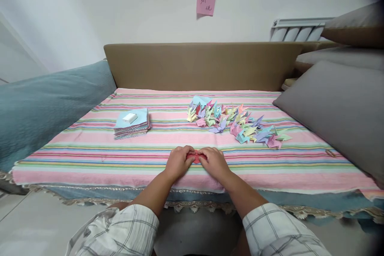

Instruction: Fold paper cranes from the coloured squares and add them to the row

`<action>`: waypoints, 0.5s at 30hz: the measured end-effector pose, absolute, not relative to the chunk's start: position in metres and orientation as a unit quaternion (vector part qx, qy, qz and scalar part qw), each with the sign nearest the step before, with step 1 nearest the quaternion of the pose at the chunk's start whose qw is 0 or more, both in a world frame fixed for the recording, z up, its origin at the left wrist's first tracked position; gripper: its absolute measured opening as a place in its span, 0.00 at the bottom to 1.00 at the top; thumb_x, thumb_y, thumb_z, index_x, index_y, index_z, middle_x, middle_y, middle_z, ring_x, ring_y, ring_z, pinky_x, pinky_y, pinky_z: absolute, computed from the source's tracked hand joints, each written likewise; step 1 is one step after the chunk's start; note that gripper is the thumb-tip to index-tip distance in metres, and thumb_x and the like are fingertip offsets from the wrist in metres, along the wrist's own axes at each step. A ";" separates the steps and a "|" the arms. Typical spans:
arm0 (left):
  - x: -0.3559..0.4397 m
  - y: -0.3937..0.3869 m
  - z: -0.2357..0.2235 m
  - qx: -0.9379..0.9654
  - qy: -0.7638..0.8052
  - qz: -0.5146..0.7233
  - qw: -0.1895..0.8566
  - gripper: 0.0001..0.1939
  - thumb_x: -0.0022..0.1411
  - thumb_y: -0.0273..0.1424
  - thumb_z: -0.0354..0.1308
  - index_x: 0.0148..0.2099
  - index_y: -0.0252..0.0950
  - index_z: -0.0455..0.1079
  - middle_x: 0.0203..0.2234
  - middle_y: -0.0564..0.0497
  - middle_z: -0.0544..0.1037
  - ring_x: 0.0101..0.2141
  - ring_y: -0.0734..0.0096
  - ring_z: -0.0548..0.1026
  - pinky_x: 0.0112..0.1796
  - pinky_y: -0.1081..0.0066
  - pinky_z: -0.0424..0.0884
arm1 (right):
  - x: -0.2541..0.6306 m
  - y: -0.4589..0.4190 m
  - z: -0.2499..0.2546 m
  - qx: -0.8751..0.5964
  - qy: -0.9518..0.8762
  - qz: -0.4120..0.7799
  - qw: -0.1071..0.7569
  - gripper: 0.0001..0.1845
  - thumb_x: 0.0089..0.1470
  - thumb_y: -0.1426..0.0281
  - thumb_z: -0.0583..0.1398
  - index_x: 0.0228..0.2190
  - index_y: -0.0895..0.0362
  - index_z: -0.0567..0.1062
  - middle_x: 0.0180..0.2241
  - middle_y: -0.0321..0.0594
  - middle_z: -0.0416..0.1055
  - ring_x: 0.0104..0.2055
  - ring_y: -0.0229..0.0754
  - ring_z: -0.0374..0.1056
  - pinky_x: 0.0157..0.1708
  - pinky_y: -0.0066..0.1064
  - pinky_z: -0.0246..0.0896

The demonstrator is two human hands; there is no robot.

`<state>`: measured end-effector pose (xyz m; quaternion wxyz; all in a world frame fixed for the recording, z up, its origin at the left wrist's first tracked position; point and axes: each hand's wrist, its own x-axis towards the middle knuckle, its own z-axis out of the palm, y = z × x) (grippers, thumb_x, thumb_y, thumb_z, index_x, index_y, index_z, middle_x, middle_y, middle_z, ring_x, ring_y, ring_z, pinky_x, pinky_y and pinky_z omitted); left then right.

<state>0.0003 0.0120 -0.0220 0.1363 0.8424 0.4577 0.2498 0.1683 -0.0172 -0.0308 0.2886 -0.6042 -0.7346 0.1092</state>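
Observation:
Between my two hands is a small folded piece of red paper (197, 157), low over the striped cloth near the front of the seat. My left hand (179, 162) has its fingers closed on the paper's left side. On its right side, my right hand (215, 163) pinches it the same way. Fingers cover much of the paper, so its full shape is hidden. Beyond my hands lies a heap of folded paper cranes (220, 118) in several colours. A stack of square paper sheets (132, 130) sits to the left, with a small white block (130, 118) on top.
The striped cloth (90, 152) covers a sofa seat with a brown backrest (195, 66). Grey cushions (336, 104) are piled at right, and a blue-covered armrest (54, 100) stands at left. A small brown ring-like object (330, 153) lies near the cushions. A pink note (206, 1) hangs on the wall.

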 end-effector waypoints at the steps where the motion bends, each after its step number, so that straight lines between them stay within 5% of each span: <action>1: 0.001 0.012 -0.022 0.840 0.461 0.250 0.138 0.12 0.54 0.29 0.58 0.43 0.41 0.68 0.36 0.53 0.77 0.37 0.65 0.70 0.39 0.67 0.63 | 0.167 -0.018 -0.030 -0.606 -0.736 0.103 0.284 0.11 0.52 0.71 0.57 0.37 0.50 0.75 0.40 0.35 0.73 0.42 0.44 0.64 0.42 0.34 0.51; 9: 0.003 0.012 -0.022 0.830 0.480 0.243 0.146 0.12 0.54 0.31 0.59 0.43 0.40 0.68 0.35 0.53 0.78 0.37 0.65 0.71 0.39 0.67 0.65 | 0.164 -0.017 -0.030 -0.612 -0.735 0.101 0.274 0.09 0.53 0.66 0.57 0.36 0.49 0.76 0.40 0.36 0.73 0.42 0.43 0.64 0.42 0.34 0.52; 15: -0.003 0.016 -0.020 0.844 0.444 0.245 0.175 0.17 0.52 0.21 0.52 0.45 0.39 0.68 0.38 0.53 0.78 0.39 0.66 0.72 0.42 0.66 0.67 | 0.164 -0.016 -0.031 -0.613 -0.732 0.100 0.280 0.08 0.52 0.67 0.58 0.34 0.49 0.77 0.39 0.37 0.73 0.41 0.44 0.65 0.41 0.36 0.54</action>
